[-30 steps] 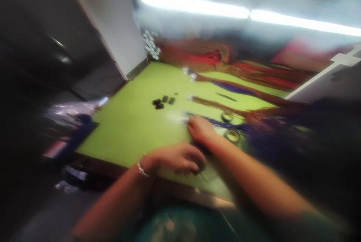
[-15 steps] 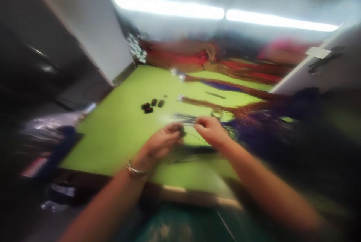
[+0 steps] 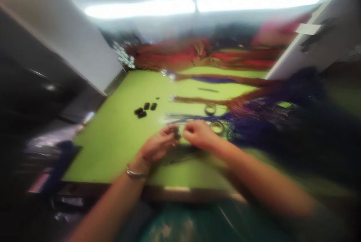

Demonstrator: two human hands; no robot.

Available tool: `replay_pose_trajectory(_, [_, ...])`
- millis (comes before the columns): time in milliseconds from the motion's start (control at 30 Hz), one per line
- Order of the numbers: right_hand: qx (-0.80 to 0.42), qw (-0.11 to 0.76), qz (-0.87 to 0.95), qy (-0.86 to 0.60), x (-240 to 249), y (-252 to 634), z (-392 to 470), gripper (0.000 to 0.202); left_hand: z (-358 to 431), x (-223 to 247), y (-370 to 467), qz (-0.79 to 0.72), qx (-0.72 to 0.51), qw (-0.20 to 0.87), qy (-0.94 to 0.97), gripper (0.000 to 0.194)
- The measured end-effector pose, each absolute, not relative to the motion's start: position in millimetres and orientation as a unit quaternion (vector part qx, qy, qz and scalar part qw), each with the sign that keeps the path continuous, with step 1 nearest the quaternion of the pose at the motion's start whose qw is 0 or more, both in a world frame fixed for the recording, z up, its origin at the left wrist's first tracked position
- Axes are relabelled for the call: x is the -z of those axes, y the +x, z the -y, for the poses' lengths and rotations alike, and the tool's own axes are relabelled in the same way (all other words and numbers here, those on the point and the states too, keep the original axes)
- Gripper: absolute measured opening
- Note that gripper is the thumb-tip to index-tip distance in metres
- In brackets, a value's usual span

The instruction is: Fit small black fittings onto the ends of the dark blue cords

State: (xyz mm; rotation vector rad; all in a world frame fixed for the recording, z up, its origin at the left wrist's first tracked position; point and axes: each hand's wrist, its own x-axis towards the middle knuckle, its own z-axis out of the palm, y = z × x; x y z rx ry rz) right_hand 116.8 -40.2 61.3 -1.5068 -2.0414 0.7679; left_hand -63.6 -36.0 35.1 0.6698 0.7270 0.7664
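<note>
Over the green table (image 3: 93, 159), my left hand (image 3: 158, 146) has its fingers closed on a small dark part (image 3: 176, 133). My right hand (image 3: 199, 133) is closed just to the right of that part, with a small gap between them; anything in its fingertips is too small to make out. Beyond my hands lie dark blue wires (image 3: 191, 117). Two tape rolls rest near my right hand, one (image 3: 217, 127) beside the wrist and another (image 3: 210, 109) farther back. Several small black parts (image 3: 146, 105) sit to the left.
Brown wire bundles (image 3: 203, 100) cross the table behind my hands. Red and brown bundles (image 3: 175, 54) line the back. A dark blue wire heap (image 3: 262, 121) covers the right side. A grey panel (image 3: 84, 42) stands at left, and plastic bags (image 3: 50, 133) lie beyond the table's left edge.
My right hand has come closer to my left hand and the dark part. The view has shifted, and the nearer tape roll shows more fully.
</note>
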Motion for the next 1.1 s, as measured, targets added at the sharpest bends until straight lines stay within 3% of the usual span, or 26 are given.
replay_pose_trajectory(200, [-0.267, 0.233, 0.747, -0.563, -61, 116, 41, 0.016, 39, -36, -63, -0.376, -0.377, 0.759, 0.375, 0.031])
replay_pose_trajectory(600, [-0.018, 0.207, 0.843, -0.497, -45, 116, 51, 0.020, 38, -27, -67, -0.420, -0.358, 0.705, 0.445, 0.037])
replay_pose_trajectory(700, [-0.051, 0.227, 0.842, -0.487, -43, 113, 50, 0.019, 38, -26, -66, -0.418, -0.345, 0.706, 0.456, 0.036])
replay_pose_trajectory(900, [-0.244, 0.318, 0.758, -0.515, -45, 116, 47, 0.015, 38, -32, -62, -0.422, -0.366, 0.716, 0.419, 0.039])
replay_pose_trajectory(1100, [-0.198, 0.270, 0.773, -0.539, -44, 114, 48, 0.016, 39, -23, -63, -0.424, -0.346, 0.698, 0.461, 0.039])
